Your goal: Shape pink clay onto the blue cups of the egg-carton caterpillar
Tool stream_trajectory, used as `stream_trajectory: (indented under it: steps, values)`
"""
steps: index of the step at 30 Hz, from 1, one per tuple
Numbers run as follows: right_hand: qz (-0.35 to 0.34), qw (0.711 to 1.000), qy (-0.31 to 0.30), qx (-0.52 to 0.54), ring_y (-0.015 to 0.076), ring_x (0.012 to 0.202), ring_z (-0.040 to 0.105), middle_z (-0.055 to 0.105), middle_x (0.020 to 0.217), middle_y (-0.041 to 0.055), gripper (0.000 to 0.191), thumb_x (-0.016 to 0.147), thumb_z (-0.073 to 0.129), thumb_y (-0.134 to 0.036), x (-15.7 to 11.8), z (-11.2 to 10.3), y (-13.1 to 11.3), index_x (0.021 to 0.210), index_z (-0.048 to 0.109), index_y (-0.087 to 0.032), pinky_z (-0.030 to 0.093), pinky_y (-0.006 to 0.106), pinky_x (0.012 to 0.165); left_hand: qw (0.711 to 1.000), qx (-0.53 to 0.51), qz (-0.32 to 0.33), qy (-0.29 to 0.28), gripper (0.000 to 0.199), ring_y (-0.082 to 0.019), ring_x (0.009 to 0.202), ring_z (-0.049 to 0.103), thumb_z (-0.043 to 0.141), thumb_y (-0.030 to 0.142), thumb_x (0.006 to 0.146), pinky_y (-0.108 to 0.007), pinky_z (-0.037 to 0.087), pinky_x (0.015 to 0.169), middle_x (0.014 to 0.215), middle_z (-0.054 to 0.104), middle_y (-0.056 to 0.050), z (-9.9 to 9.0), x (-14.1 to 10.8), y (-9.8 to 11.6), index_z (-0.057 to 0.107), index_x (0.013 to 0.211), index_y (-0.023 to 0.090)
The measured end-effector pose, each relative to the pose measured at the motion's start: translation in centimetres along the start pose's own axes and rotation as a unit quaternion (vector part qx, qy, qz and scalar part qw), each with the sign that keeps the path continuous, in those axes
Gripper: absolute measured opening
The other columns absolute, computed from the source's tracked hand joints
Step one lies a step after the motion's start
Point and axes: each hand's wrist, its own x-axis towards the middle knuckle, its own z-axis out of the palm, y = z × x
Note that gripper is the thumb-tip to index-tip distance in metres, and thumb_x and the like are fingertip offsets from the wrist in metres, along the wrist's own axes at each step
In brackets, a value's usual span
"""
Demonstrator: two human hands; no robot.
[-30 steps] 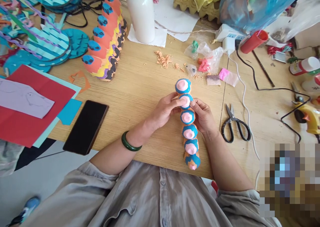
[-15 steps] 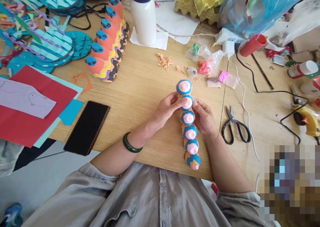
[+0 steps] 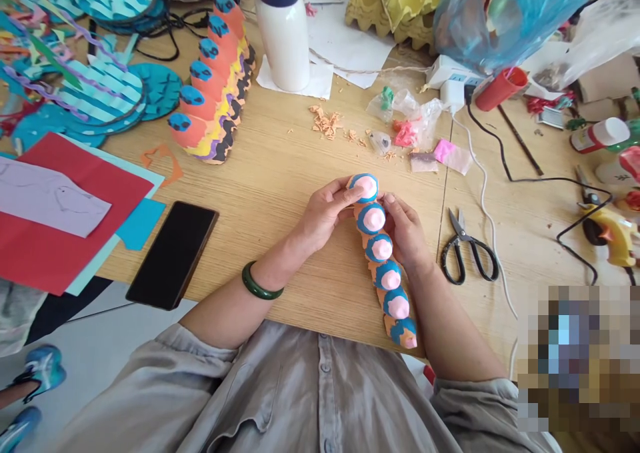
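Note:
A long orange craft strip [image 3: 382, 248] with several blue-ringed bumps topped in pale pink slants across the table near its front edge. My left hand [image 3: 325, 213] holds its far end, the thumb resting on the farthest pink top and the fingers at its left side. At the strip's right side, near the first two bumps, my right hand [image 3: 404, 230] pinches its edge with thumb and fingers; the fingertips are partly hidden. Black-handled scissors [image 3: 464, 246] lie open to the right of my right hand.
A black phone [image 3: 173, 254] and red paper [image 3: 65, 213] lie left. Behind stand a white bottle [image 3: 284, 40] and a painted orange bumpy strip [image 3: 215, 86]. Orange scraps [image 3: 326, 122], plastic bags and a power strip [image 3: 453, 73] are farther back. A cable runs along the right.
The strip has come toward me and tilted, its near end swinging right. My left hand has shifted from the second bump to the farthest one. Another person's foot shows more at lower left.

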Motion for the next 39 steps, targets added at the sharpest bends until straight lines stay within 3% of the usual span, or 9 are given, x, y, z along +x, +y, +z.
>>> stream_trajectory:
  steps: [3,7,12,17,22,29,33,36,39]
  values:
    - [0.007,0.999,-0.021,0.03,0.0121,0.067,0.053,0.066,0.073,-0.0039,0.042,0.074,0.092,-0.062,-0.1,0.0,-0.3,0.079,0.074,-0.024,0.047,0.027,0.063,1.0,0.024,-0.001,-0.004,0.068,-0.021,0.101,0.076,0.096,0.055,0.072,-0.03,0.062,0.088,0.107,0.082,-0.006,0.2,-0.2,-0.2,0.073,0.124,0.018]
    - [0.015,0.998,-0.016,0.056,0.0101,0.061,0.05,0.064,0.068,-0.0049,0.046,0.066,0.098,-0.061,-0.2,0.0,-0.7,0.074,0.073,-0.023,0.044,0.025,0.058,0.992,0.104,0.063,-0.027,0.069,-0.021,0.106,0.076,0.091,0.054,0.081,-0.029,0.061,0.09,0.11,0.082,-0.007,-0.1,-0.3,-0.2,0.071,0.138,0.019]
    - [0.011,0.999,-0.022,0.025,0.0115,0.061,0.053,0.064,0.067,-0.0043,0.047,0.067,0.096,-0.063,-0.4,0.3,-0.8,0.072,0.071,-0.024,0.046,0.027,0.059,0.968,0.212,0.134,-0.03,0.059,-0.023,0.11,0.078,0.089,0.052,0.083,-0.031,0.063,0.093,0.137,0.077,-0.012,-0.6,-0.4,0.2,0.078,0.13,0.02]
    - [-0.015,0.999,-0.033,0.024,0.0118,0.065,0.056,0.07,0.072,-0.003,0.044,0.067,0.097,-0.063,-0.5,0.3,-0.6,0.075,0.075,-0.025,0.048,0.027,0.061,0.937,0.269,0.221,-0.017,0.045,-0.023,0.111,0.078,0.085,0.048,0.088,-0.029,0.065,0.088,0.134,0.078,-0.012,-0.6,-0.7,0.3,0.082,0.122,0.019]
    - [-0.019,0.999,-0.023,0.017,0.0123,0.065,0.054,0.069,0.073,-0.0037,0.041,0.069,0.096,-0.062,-0.5,0.2,-0.5,0.073,0.074,-0.027,0.047,0.028,0.061,0.967,0.185,0.169,-0.043,0.051,-0.023,0.114,0.077,0.09,0.052,0.083,-0.032,0.062,0.097,0.139,0.075,-0.011,-0.4,-0.7,0.3,0.081,0.123,0.022]
    - [-0.002,0.999,-0.05,0.018,0.0111,0.064,0.053,0.068,0.071,-0.0043,0.041,0.068,0.098,-0.059,-0.5,0.0,-0.5,0.074,0.075,-0.025,0.046,0.027,0.061,0.999,0.032,0.021,-0.038,0.055,-0.017,0.099,0.074,0.098,0.047,0.072,-0.03,0.059,0.096,0.108,0.081,-0.003,-0.5,-0.1,0.1,0.08,0.118,0.021]
    - [0.012,0.998,-0.061,0.011,0.0108,0.061,0.049,0.063,0.067,-0.0051,0.042,0.07,0.097,-0.059,-0.5,0.0,-0.5,0.072,0.072,-0.025,0.044,0.027,0.058,1.0,-0.001,-0.002,-0.027,0.054,-0.016,0.098,0.073,0.096,0.041,0.074,-0.03,0.06,0.095,0.101,0.079,-0.001,-0.7,0.2,-0.1,0.077,0.121,0.02]
    - [0.018,0.999,-0.041,0.026,0.012,0.062,0.051,0.064,0.069,-0.0043,0.043,0.069,0.097,-0.059,-0.2,0.0,-0.3,0.073,0.071,-0.025,0.045,0.029,0.059,1.0,-0.004,0.003,-0.005,0.054,-0.019,0.103,0.075,0.093,0.044,0.08,-0.032,0.061,0.094,0.111,0.078,-0.004,-0.5,0.1,-0.2,0.074,0.124,0.02]
    - [-0.002,0.997,0.027,0.071,0.0157,0.07,0.059,0.07,0.077,-0.0026,0.04,0.072,0.093,-0.062,0.6,-0.8,-0.3,0.077,0.071,-0.028,0.05,0.032,0.066,1.0,-0.002,-0.017,-0.016,0.054,-0.023,0.107,0.076,0.085,0.057,0.087,-0.036,0.064,0.093,0.131,0.074,-0.009,-0.3,-0.1,-0.3,0.074,0.125,0.02]
